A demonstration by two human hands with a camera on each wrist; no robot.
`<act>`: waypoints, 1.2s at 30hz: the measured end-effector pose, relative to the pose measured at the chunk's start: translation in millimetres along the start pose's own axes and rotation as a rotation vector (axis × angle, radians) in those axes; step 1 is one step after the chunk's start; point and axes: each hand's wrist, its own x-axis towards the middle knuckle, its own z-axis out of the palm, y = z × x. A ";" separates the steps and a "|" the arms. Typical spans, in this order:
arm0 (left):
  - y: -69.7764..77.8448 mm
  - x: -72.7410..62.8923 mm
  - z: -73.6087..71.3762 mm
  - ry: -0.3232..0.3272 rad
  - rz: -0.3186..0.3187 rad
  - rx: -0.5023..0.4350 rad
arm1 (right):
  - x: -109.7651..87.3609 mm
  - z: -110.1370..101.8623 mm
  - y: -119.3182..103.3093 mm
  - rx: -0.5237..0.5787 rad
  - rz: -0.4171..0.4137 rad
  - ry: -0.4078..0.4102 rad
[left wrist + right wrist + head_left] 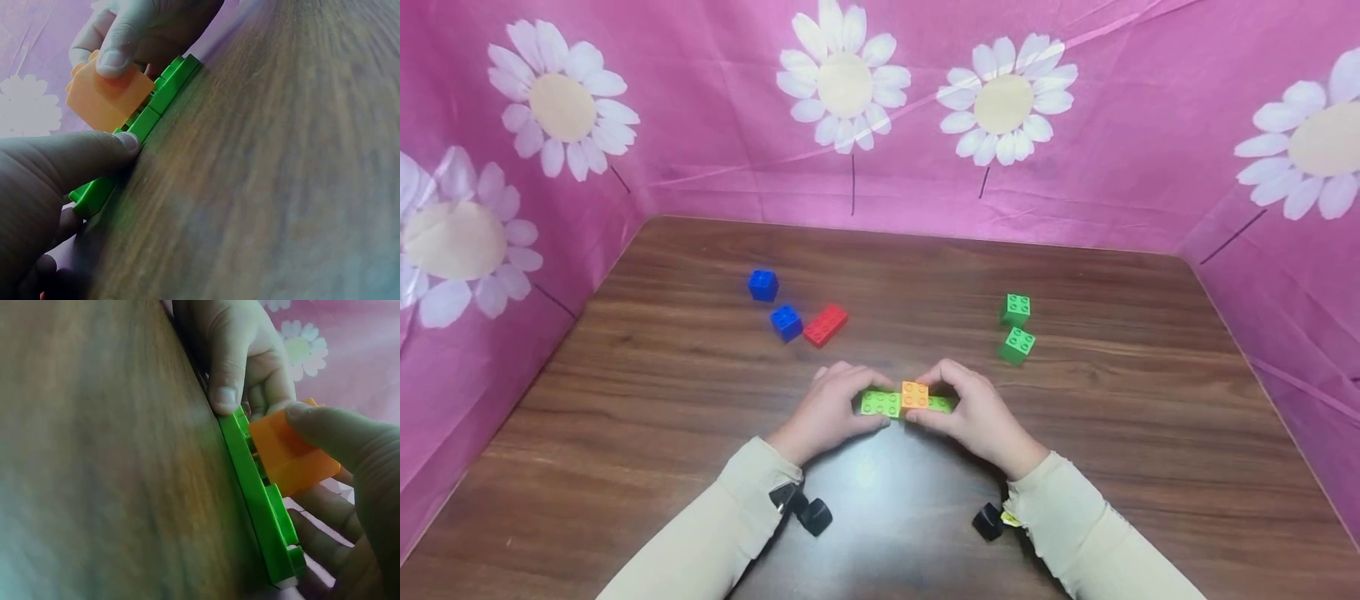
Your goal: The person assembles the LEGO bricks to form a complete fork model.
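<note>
A light green strip of flat toy bricks (878, 404) lies on the table in front of the person, with a seam along its side in the left wrist view. The left hand (833, 406) pinches its left part, thumb on the near side (128, 142). Between thumb and fingers, the right hand (976, 414) holds an orange toy brick (914, 395) right over the strip's middle. Studs show under the orange brick (290, 453), which sits at a slant to the strip; whether it touches the studs I cannot tell. The right fingers partly hide the strip's right end.
Two blue bricks (763, 285) and a red brick (826, 325) lie farther back on the left of the wooden table (1112, 375). Two green bricks (1017, 345) are at the back right. A pink flowered cloth (715, 125) borders the table's back and sides.
</note>
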 end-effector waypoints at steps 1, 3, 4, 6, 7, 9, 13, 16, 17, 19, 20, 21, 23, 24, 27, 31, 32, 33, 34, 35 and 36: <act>-0.7 -0.4 0.1 0.003 -0.004 0.002 | 0.6 0.2 -0.1 0.005 0.006 -0.005; -1.2 -1.2 -0.4 0.008 -0.010 0.003 | 1.7 0.5 -0.6 0.016 0.024 -0.015; -1.3 -1.5 -0.8 0.009 -0.012 0.001 | 2.1 0.5 -0.9 0.022 0.035 -0.019; -1.5 -2.0 -1.3 0.008 -0.015 0.003 | 2.6 0.7 -1.5 0.033 0.057 -0.021; -1.3 -2.3 -1.6 0.009 -0.015 0.001 | 2.7 0.9 -1.8 0.040 0.065 -0.021; -1.0 -3.0 -1.8 0.012 -0.017 0.000 | 3.0 1.9 -2.1 0.045 0.069 -0.021; -0.4 -3.4 0.2 0.013 -0.019 0.008 | 1.3 4.0 -0.7 0.056 0.079 -0.022; 0.4 -1.2 3.1 0.007 -0.001 0.016 | -1.7 3.6 0.6 0.054 0.090 -0.009; 0.9 -0.5 3.9 0.005 0.007 0.018 | -2.7 3.3 1.0 0.052 0.091 -0.005; 1.1 0.8 4.9 0.009 0.016 0.019 | -3.1 2.4 0.9 0.051 0.084 0.000; 1.3 1.1 5.1 0.013 0.017 0.021 | -2.7 2.4 1.1 0.048 0.076 -0.002; 1.2 1.1 5.1 0.016 0.015 0.024 | -2.1 2.5 1.4 0.047 0.070 -0.007; 0.6 1.0 4.9 0.019 0.011 0.027 | -0.5 2.6 1.5 0.050 0.063 -0.015; 0.2 1.0 4.8 0.019 0.009 0.029 | 0.6 2.7 1.7 0.050 0.059 -0.018; -0.6 1.0 3.9 0.023 0.007 0.030 | 3.8 2.9 2.7 0.040 0.057 -0.033; -1.1 0.9 2.4 0.026 0.005 0.029 | 7.3 2.8 5.2 0.026 0.054 -0.060; -1.0 0.9 1.9 0.025 0.005 0.029 | 7.5 2.6 6.1 0.026 0.053 -0.064; -0.9 0.9 1.6 0.021 0.003 0.030 | 7.6 2.3 7.1 0.026 0.051 -0.067; -0.8 0.9 1.3 0.017 0.002 0.031 | 7.5 2.2 8.2 0.028 0.051 -0.069; -0.7 1.0 1.0 0.013 0.002 0.030 | 7.1 1.9 9.2 0.026 0.051 -0.071; -0.5 1.2 0.6 0.009 0.003 0.027 | 6.7 1.6 10.1 0.022 0.052 -0.071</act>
